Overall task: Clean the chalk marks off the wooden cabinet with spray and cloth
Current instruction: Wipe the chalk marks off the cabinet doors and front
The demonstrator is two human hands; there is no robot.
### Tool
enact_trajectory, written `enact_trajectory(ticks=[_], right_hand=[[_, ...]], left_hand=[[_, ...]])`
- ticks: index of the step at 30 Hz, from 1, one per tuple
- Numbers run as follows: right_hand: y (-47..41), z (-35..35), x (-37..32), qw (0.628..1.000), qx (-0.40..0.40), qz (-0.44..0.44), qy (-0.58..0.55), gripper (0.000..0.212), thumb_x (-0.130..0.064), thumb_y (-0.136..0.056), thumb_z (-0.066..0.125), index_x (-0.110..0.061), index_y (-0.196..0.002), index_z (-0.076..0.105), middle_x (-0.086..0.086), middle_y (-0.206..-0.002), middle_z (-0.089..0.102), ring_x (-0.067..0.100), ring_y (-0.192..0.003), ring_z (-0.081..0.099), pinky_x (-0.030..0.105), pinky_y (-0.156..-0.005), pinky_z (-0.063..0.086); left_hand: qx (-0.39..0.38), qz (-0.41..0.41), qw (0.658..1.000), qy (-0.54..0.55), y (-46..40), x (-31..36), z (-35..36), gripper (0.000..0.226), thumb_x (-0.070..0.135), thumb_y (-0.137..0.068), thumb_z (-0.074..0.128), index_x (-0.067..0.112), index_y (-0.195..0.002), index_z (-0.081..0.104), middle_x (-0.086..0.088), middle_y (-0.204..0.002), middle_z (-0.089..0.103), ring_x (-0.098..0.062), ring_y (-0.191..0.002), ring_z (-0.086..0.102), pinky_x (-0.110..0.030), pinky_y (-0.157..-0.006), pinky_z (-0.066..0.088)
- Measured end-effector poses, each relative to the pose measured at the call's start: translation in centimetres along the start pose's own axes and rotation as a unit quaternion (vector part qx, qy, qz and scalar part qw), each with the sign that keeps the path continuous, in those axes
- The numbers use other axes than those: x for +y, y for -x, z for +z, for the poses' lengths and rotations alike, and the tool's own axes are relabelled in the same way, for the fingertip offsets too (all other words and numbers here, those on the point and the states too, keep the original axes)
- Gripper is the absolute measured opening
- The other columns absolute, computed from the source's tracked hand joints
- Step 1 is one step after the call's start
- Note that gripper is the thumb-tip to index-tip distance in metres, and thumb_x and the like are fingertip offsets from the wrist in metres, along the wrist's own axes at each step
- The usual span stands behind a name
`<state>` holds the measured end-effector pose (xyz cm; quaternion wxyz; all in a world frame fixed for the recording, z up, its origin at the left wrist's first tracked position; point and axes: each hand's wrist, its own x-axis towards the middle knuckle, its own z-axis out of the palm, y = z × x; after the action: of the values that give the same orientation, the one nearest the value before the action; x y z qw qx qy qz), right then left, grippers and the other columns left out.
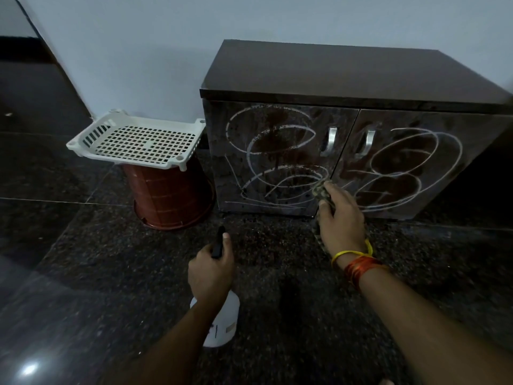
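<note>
A dark wooden cabinet (347,79) stands on the floor against the wall, with white chalk loops (277,151) drawn across both doors and wet spray drips on the left door. My right hand (340,215) grips a patterned cloth (320,191) and holds it against the lower right corner of the left door. My left hand (212,270) grips the black head of a white spray bottle (223,326), held low over the floor in front of the cabinet.
A white plastic basket (138,140) rests on an upturned red-brown bucket (169,195) just left of the cabinet. Two metal door handles (330,141) sit at the cabinet's middle. The floor is dark speckled stone (111,259); a pale wall is behind.
</note>
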<state>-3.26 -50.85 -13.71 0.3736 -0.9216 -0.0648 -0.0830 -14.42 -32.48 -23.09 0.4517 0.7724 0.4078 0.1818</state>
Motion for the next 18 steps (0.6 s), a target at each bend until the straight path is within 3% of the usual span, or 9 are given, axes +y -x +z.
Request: enact_trajectory(ticks=[7, 11, 14, 18], right_hand=[[0.1, -0.6, 0.2, 1.000, 0.010, -0.004, -0.007, 0.042, -0.015, -0.097, 0.047, -0.012, -0.139, 0.046, 0.008, -0.146, 0.042, 0.023, -0.135, 0.038, 0.028, -0.109, 0.030], [0.1, -0.9, 0.3, 1.000, 0.017, -0.006, -0.009, 0.042, -0.015, -0.097, 0.047, -0.011, -0.139, 0.046, 0.009, -0.145, 0.043, 0.024, -0.135, 0.038, 0.032, -0.110, 0.031], [0.0, -1.3, 0.7, 1.000, 0.019, -0.002, -0.007, 0.042, -0.016, -0.098, 0.047, -0.012, -0.140, 0.045, 0.009, -0.147, 0.041, 0.025, -0.137, 0.036, 0.036, -0.113, 0.032], [-0.1, -1.8, 1.0, 1.000, 0.027, -0.005, -0.009, 0.042, -0.014, -0.098, 0.047, -0.010, -0.139, 0.045, 0.008, -0.146, 0.042, 0.023, -0.137, 0.036, 0.034, -0.114, 0.031]], left_hand=[[-0.010, -0.029, 0.999, -0.026, 0.5, -0.5, -0.1, 0.058, 0.063, -0.091, 0.048, 0.015, -0.061, 0.058, -0.005, -0.058, 0.062, -0.021, -0.056, 0.061, -0.031, -0.055, 0.045], [-0.072, 0.013, 0.997, -0.022, 1.7, -0.1, 0.6, 0.056, 0.058, -0.092, 0.051, 0.011, -0.062, 0.059, -0.007, -0.057, 0.061, -0.024, -0.053, 0.059, -0.032, -0.053, 0.044], [-0.121, 0.063, 0.991, -0.012, 2.7, 0.6, 1.5, 0.053, 0.050, -0.095, 0.054, 0.001, -0.076, 0.065, -0.019, -0.065, 0.065, -0.034, -0.059, 0.062, -0.038, -0.054, 0.046], [-0.143, 0.130, 0.981, -0.002, 4.1, 1.6, 2.4, 0.051, 0.045, -0.094, 0.057, 0.010, -0.057, 0.052, -0.003, -0.047, 0.048, -0.016, -0.040, 0.042, -0.033, -0.046, 0.034]])
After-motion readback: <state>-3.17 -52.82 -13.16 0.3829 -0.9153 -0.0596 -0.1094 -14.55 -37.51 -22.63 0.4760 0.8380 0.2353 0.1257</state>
